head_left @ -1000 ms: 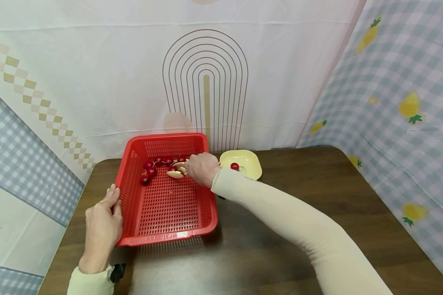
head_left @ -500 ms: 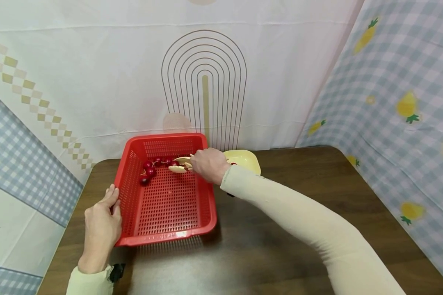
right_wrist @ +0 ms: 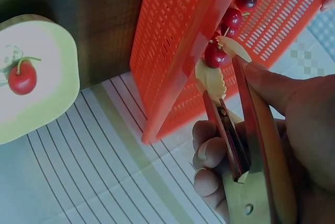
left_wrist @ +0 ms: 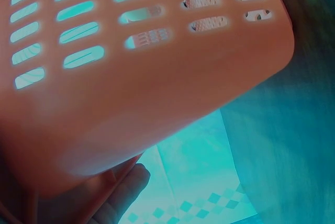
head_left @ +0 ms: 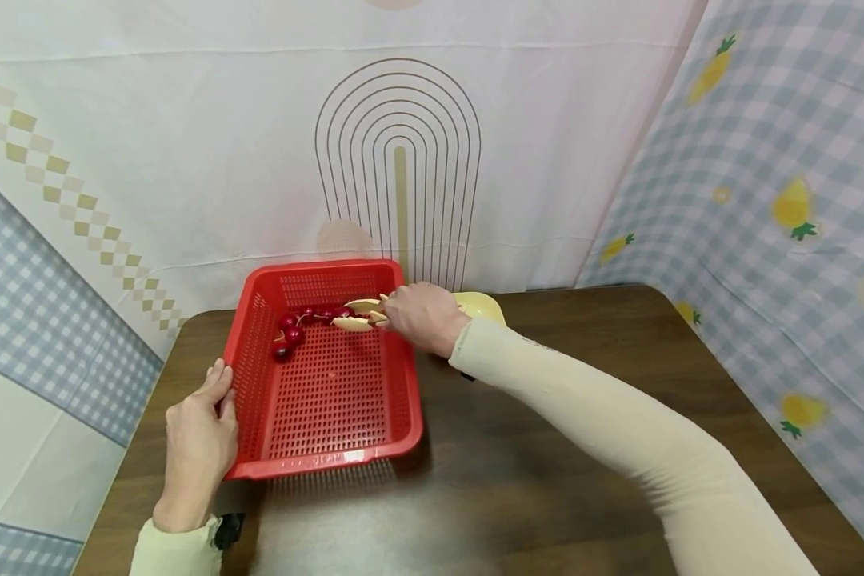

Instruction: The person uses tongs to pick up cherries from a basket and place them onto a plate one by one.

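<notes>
My left hand point(head_left: 200, 444) grips the left rim of a red perforated plastic basket point(head_left: 324, 462), which tilts up off the table at its near side. In the left wrist view a finger point(left_wrist: 137, 178) shows under the basket's outer wall point(left_wrist: 172, 80). A pair of tongs with cream scalloped tips point(head_left: 353, 323) is in my right hand point(head_left: 426, 316), over the basket's right wall. The right wrist view has a red cherry point(right_wrist: 214, 56) between the tongs' tips. Several more cherries point(head_left: 291, 334) lie along the basket's back left.
Right of the basket stands a pale yellow dish point(head_left: 481, 306), partly behind my right hand; the right wrist view shows a stemmed cherry point(right_wrist: 22, 80) in it. The brown wooden table point(head_left: 562, 400) ends at a hanging white cloth point(head_left: 540, 160) at the back.
My right hand has drawn right and slightly back with the tongs, so the tips sit nearer the basket's right wall and the hand covers more of the dish. The left hand stays put.
</notes>
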The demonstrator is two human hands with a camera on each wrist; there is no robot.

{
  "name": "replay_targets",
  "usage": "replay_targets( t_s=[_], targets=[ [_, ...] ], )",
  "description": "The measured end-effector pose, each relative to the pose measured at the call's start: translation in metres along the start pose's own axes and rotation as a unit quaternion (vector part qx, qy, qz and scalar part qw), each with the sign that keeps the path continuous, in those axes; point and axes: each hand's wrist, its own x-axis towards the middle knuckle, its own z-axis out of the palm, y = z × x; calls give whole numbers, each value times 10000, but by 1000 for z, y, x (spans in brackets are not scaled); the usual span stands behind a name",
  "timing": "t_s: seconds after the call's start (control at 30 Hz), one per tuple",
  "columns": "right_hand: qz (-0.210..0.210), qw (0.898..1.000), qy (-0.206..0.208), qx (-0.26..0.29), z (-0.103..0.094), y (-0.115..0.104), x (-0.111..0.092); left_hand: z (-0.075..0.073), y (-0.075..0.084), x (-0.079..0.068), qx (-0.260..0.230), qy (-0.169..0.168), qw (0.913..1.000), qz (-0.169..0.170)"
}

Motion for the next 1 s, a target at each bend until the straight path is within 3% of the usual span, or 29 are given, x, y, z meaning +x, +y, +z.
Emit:
replay_targets(
  t_s=[1.0],
  targets=[
    [-199,9985,401,312,-10,42,-36,-1,0,-2,-70,-19,10000,65]
  ],
)
